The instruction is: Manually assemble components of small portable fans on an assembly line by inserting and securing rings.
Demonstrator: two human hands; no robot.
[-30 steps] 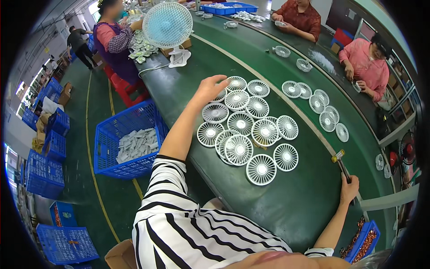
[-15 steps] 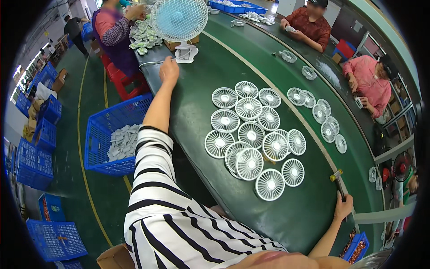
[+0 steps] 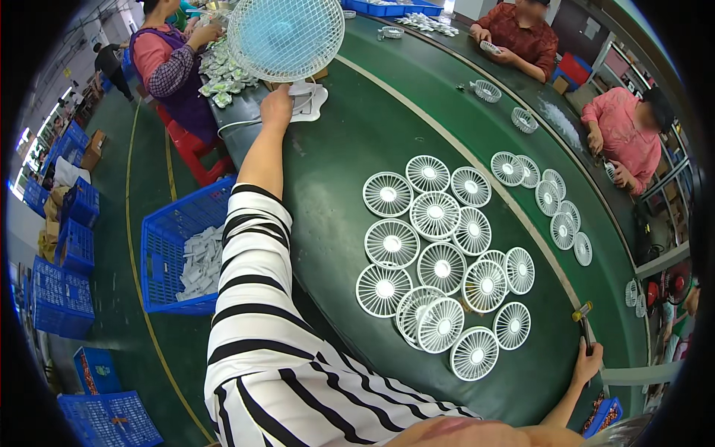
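Observation:
At the far left end of the green work table stands a white desk fan (image 3: 286,37) with light blue blades, a wire cage and a flat white base. My left hand (image 3: 276,106) is closed at its stand, just below the cage; the fingertips are partly hidden. Low on the right, my right hand (image 3: 588,363) is wrapped round the dark handle of a small hammer (image 3: 582,311) with a yellow head, near the pale dividing strip. Between my hands, several round white fan grilles (image 3: 442,268) lie grouped on the table, some overlapping.
More grilles (image 3: 547,196) line the strip's far side. A blue crate (image 3: 160,268) of white parts stands left of the table. Two people (image 3: 521,37) (image 3: 622,134) work across the table, and another person (image 3: 160,67) by a red stool (image 3: 192,149). A pale bar (image 3: 648,375) crosses at lower right.
My left hand has moved from beside the fan's base to its stand under the cage. The view has shifted, so the grilles appear lower and larger. My right hand still holds the hammer.

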